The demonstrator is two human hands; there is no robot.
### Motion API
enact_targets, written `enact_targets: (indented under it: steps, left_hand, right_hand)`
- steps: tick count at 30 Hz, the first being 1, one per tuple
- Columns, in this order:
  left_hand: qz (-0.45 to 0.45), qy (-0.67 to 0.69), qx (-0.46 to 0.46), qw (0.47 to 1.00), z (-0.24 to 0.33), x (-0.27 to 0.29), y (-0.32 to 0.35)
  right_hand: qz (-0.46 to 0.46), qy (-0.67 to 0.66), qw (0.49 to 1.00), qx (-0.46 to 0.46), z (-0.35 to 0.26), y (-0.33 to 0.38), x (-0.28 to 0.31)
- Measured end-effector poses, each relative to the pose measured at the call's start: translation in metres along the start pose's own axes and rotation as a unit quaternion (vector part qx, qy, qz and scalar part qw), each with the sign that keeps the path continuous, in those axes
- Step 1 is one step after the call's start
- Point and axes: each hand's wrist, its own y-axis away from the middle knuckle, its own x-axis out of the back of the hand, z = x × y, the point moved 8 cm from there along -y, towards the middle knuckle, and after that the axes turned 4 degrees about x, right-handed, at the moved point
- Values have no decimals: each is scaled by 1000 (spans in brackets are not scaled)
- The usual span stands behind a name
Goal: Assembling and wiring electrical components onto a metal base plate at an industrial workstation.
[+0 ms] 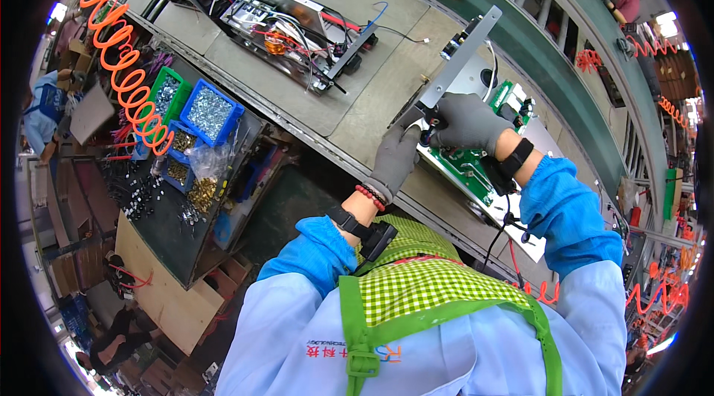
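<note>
Grey metal bracket [455, 61], long and flat, rises at a slant from both gloved hands, its lower end caught between them and its far end pointing up and away over the workbench [357, 98]. Left hand [396, 158] has its fingers curled closed around the bracket's lower edge from beneath; right hand [468, 122] is closed on the same end from the other side, fingertips pinching near a small dark fitting. Just below the fingers lies a green circuit board [465, 165] on a pale metal chassis [520, 236]. Well off to the left of the hands stand blue bins of screws [210, 110]. To do this well, the person should probably keep both grips snug and low, and hold the bracket's long end clear of the board's wires.
</note>
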Motion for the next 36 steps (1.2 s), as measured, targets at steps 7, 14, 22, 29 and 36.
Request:
enact_targets:
  steps: [7,14,22,29,36]
  left_hand:
    - [-13,-68,-12,998,-2,4,2]
    - [-126,-64,-7,990,-1,0,2]
    - [-100,-313,-82,941,12,11,-1]
    - [40,-393,-190,899,21,48,4]
    - [46,-396,-205,894,10,31,-7]
  right_hand:
    - [-38,-64,997,-17,8,0,-3]
    - [65,-43,996,49,10,22,2]
    - [300,-82,950,-10,-5,36,7]
    - [283,-131,948,-66,30,79,23]
    - [79,234,966,-82,3,27,-2]
